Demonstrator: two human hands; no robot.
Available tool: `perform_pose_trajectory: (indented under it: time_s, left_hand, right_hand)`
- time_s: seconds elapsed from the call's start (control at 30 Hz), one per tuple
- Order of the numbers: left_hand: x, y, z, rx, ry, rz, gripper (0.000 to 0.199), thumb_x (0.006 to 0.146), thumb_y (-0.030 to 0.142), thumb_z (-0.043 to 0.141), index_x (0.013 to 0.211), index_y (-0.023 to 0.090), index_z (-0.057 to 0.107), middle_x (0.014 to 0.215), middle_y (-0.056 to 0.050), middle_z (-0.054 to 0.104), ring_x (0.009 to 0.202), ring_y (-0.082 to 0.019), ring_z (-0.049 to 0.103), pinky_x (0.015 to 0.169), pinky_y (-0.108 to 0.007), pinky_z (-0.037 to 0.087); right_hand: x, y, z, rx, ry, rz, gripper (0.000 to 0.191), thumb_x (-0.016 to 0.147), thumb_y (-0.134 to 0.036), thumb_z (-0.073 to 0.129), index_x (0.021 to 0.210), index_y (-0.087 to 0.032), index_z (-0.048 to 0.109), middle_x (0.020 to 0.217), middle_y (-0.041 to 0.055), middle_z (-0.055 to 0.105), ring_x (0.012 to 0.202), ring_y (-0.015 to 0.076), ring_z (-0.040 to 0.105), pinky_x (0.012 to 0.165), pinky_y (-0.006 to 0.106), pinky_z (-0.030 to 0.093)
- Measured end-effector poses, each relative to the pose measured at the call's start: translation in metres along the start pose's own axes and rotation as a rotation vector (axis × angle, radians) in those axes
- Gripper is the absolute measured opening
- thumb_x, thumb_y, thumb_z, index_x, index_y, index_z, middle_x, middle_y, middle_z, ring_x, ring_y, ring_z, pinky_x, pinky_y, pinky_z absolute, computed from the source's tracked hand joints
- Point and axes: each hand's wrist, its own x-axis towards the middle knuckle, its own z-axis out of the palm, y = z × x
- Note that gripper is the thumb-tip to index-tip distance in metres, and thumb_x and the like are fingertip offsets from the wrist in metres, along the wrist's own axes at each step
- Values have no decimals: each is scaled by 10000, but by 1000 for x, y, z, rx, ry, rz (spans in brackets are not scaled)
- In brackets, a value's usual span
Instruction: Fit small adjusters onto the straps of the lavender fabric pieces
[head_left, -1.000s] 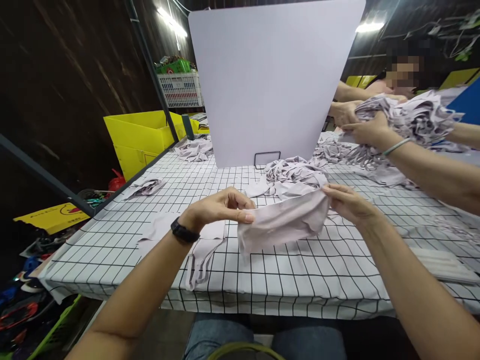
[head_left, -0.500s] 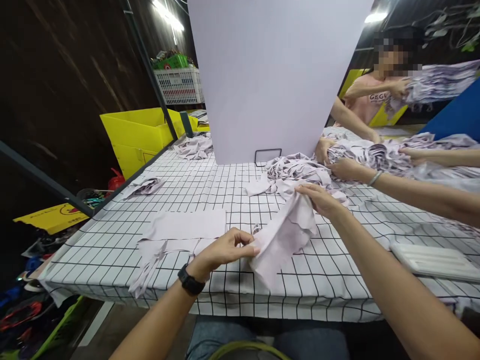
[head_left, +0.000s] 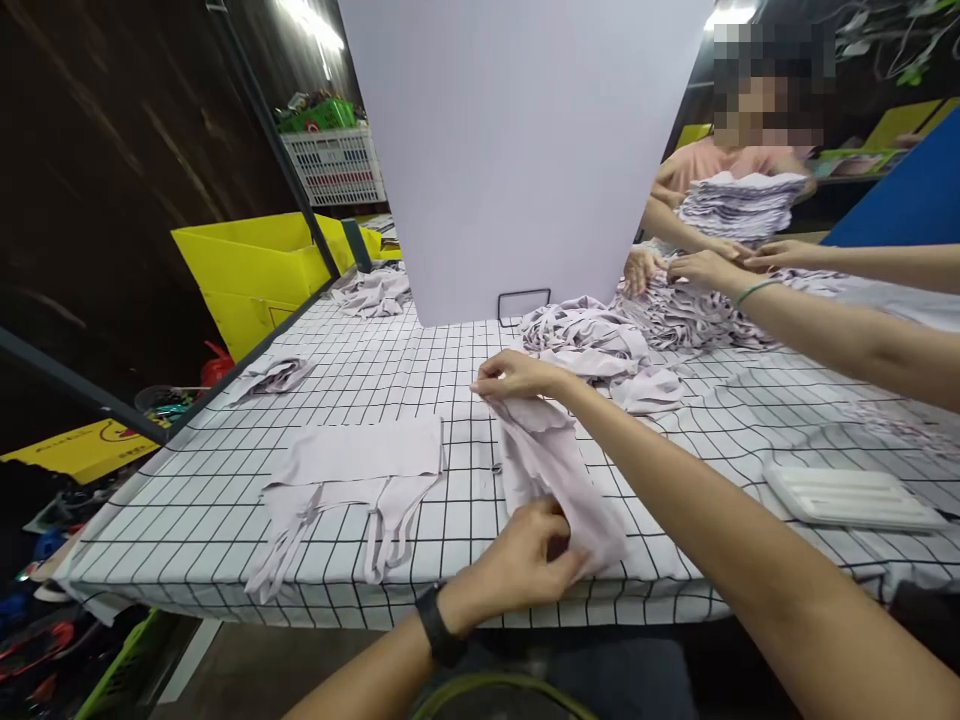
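Observation:
A pale lilac cloth piece (head_left: 551, 465) hangs between my two hands over the grid-patterned table. My right hand (head_left: 521, 378) pinches its upper left corner. Lower down, near the table's front edge, my left hand (head_left: 529, 555), with a black band on its wrist, has its fingers closed on the cloth's lower part, which is blurred. To the left a flat lilac garment piece with straps (head_left: 360, 455) lies on the table. Behind my right hand is a heap of lilac cloth pieces (head_left: 589, 335).
A large pale board (head_left: 525, 150) stands at the back. At the right, other people's hands (head_left: 705, 270) touch piled cloth, and a person holds a stack (head_left: 742, 205). A white tray (head_left: 855, 497) lies right; a small cloth bundle (head_left: 274, 378) lies left.
My right hand has moved left with the cloth, and my left hand has moved right and nearer the front edge. The garment's straps at left are uncovered. The other hands have shifted over the pile.

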Motion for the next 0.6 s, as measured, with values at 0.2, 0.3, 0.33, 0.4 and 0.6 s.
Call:
perform_pose_trajectory:
  time_s: [0.2,0.3,0.33,0.4,0.6]
  left_hand:
    - [-12,6,-26,469,6,-236,358,911,326,584,590,169,597,644,-53,625,670,-191,596,669,-315,443]
    - [6,13,-54,622,17,-165,338,963,362,542,723,163,673,694,-55,665,684,-196,609,651,-309,425]
    - [19,13,-60,671,14,-77,258,966,334,545,857,162,703,823,-72,706,791,-217,638,699,-315,444]
    - [49,8,-66,777,-35,35,212,964,212,499,1060,164,682,1028,-97,713,963,-243,644,785,-332,466]
    - [107,2,-59,948,-44,75,290,856,107,485,1109,178,608,1158,-121,657,1032,-278,629,858,-404,488]
  right_hand:
    - [-48,30,6,-184,249,58,136,837,-309,714,932,-228,767,988,70,766,904,234,683,809,334,512]
    - [-96,66,6,-246,436,200,196,906,-272,573,958,-209,751,985,106,754,907,264,685,814,392,525]
    - [-109,76,9,-263,471,241,192,892,-268,577,943,-201,749,949,113,744,873,272,682,801,409,527]
    - [-123,92,19,-293,519,281,186,819,-247,647,961,-188,752,981,128,722,883,288,671,829,441,521]
    - [-100,103,48,-362,617,184,222,680,-74,624,820,-213,725,939,84,719,943,284,661,851,387,506]
